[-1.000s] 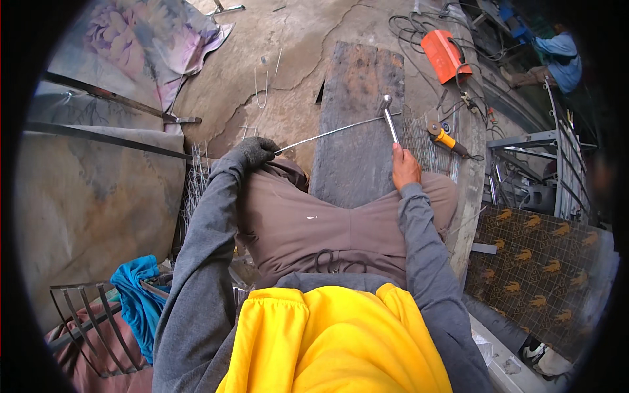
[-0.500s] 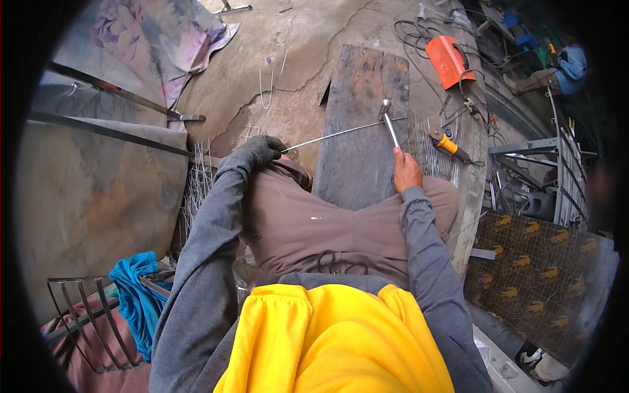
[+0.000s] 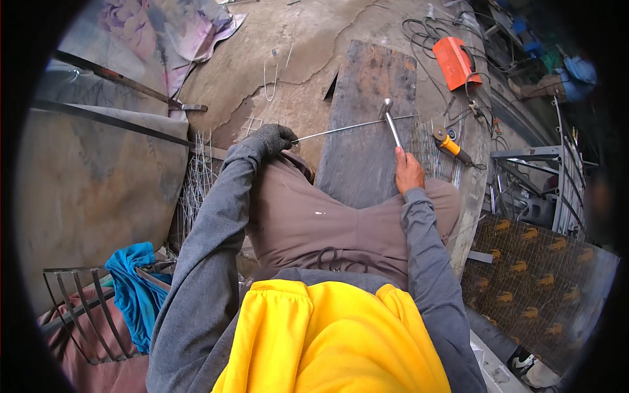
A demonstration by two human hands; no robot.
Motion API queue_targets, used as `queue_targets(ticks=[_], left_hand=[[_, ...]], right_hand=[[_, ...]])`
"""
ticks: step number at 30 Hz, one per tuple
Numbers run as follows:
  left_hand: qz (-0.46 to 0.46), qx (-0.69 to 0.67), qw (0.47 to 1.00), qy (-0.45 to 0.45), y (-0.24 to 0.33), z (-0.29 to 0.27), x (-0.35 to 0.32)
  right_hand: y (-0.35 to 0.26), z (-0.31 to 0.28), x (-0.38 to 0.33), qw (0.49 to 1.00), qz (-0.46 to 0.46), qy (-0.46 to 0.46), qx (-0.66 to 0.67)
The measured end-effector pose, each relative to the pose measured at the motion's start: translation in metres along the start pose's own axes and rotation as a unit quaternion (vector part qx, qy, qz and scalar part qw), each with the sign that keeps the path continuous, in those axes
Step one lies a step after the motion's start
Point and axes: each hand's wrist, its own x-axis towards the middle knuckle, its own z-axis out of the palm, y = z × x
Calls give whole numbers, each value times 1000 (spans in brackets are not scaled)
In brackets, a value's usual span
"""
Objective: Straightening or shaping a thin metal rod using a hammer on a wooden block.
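Note:
Wearing a dark grey glove, my left hand is closed round one end of a thin metal rod. The rod runs to the right across a worn dark wooden board between my legs. My bare right hand grips the handle of a hammer. The hammer's shiny metal head is at the rod, over the board; whether the two touch I cannot tell. Several thin wire rods lie beside the board on the right, close to a yellow and black angle grinder.
An orange box-shaped machine with black cables stands at the far right. Bent wire lies on the cracked floor. Wire mesh leans at my left, near hanging sheets and a blue cloth. Another person is at the far right.
The whole view has shifted slightly. My left hand still grips the rod and my right hand the hammer, with the hammer head still at the rod.

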Motion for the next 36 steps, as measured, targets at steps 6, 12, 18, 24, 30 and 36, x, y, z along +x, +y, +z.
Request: queue_targets(ticks=[6, 12, 18, 24, 30, 36], left_hand=[[12, -12, 1000, -5, 2, 2, 9], [32, 3, 999, -9, 0, 6, 22], [29, 46, 999, 5, 7, 6, 21], [18, 32, 999, -6, 3, 6, 22], [17, 17, 1000, -15, 8, 6, 27], [23, 34, 999, -13, 21, 6, 30]], right_hand=[[-5, -2, -3, 1000, 10, 0, 19], [-9, 5, -9, 1000, -6, -5, 3], [-25, 5, -17, 1000, -3, -1, 31], [-29, 6, -16, 999, -13, -9, 37], [-26, 14, -19, 1000, -19, -19, 3], [-28, 18, -26, 999, -22, -15, 35]])
